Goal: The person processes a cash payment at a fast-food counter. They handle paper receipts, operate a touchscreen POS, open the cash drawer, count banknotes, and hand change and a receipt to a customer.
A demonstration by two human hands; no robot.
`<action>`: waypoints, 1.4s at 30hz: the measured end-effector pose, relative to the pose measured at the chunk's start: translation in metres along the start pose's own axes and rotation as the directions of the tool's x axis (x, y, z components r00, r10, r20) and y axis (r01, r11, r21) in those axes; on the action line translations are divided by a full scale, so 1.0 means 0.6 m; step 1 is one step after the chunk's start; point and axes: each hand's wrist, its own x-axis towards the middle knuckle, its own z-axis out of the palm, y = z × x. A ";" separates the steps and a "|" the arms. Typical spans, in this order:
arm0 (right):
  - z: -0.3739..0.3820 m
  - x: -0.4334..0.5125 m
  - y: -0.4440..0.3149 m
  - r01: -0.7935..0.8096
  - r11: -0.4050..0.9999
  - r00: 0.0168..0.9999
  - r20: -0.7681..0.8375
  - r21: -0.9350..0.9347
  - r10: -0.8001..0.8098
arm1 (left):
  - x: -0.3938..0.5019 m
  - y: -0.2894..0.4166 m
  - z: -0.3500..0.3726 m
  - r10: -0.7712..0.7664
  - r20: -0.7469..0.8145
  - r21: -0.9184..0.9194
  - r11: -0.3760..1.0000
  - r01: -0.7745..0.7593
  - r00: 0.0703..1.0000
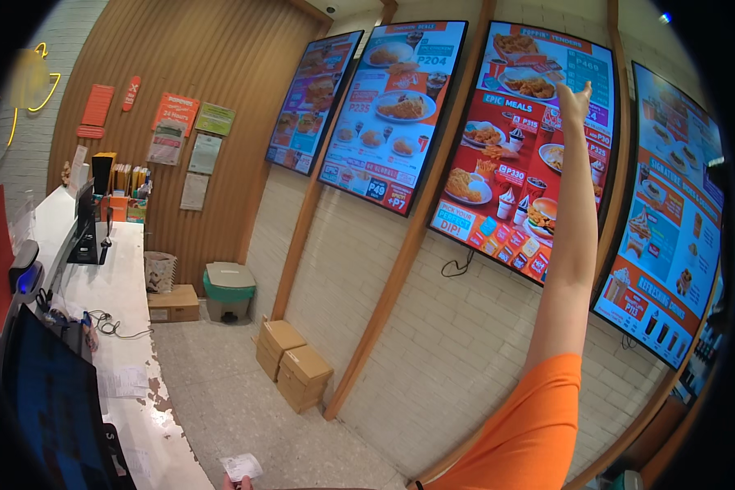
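Note:
My right hand [574,105] is raised at the end of an outstretched bare arm with an orange sleeve [527,429]. Its fingers are apart and hold nothing. Behind it hangs a lit menu screen [496,147] with pictures of fried chicken, pasta and drinks; whether the fingertips touch it I cannot tell. At the bottom edge, only the fingertips of my left hand [237,482] show, pinching a small printed paper slip [242,467]. The rest of that hand is cut off by the frame.
To the left runs a white counter [122,245] with chipped edges, carrying a dark monitor [52,404], loose cables [113,324] and papers [122,381]. Cardboard boxes [303,370] and a lidded bin [228,291] stand on the floor by the wall. More menu screens [392,110] hang alongside.

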 end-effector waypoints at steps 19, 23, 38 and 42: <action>-0.055 -0.485 0.088 -0.157 0.862 0.775 0.602 0.481 -0.195 | -0.009 0.020 0.020 0.027 -0.057 -0.140 0.990 -0.035 0.998; -0.151 -0.921 0.071 -0.754 0.657 0.035 0.999 0.013 0.021 | -0.016 0.044 0.016 -0.031 -0.052 0.022 0.999 0.032 0.998; -0.233 -1.384 -0.315 -0.756 0.290 -0.546 0.321 -0.587 -0.774 | -0.049 0.185 -0.040 -0.115 -0.621 -0.133 0.990 0.040 0.775; -0.138 -1.401 -0.384 -0.831 0.126 -0.439 0.501 -0.541 -0.746 | 0.003 0.205 -0.051 -0.035 -0.671 -0.020 0.999 0.028 0.741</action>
